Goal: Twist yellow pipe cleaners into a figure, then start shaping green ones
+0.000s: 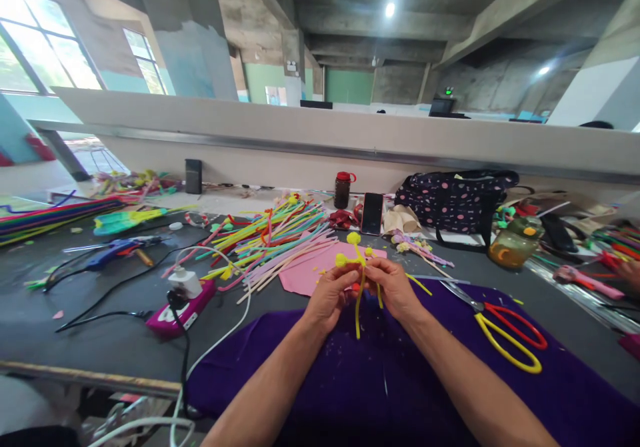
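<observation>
My left hand [330, 293] and my right hand [395, 287] meet above a purple cloth [350, 380], both pinched on a yellow pipe-cleaner figure [358, 267]. The figure has small round loops at its top, and a long yellow stem hangs down between my hands. A pink sheet [310, 267] lies just beyond my fingers. To the right on the cloth rest scissors [510, 333] with red and yellow handles.
A heap of coloured pipe cleaners [270, 237] spreads behind the pink sheet. At left lie a blue glue gun [117, 250], a magenta power strip [183, 307] with a white plug, and cables. A phone [372, 213], dark bottle [343, 190], dotted bag [453, 200] and amber jar [513, 243] stand further back.
</observation>
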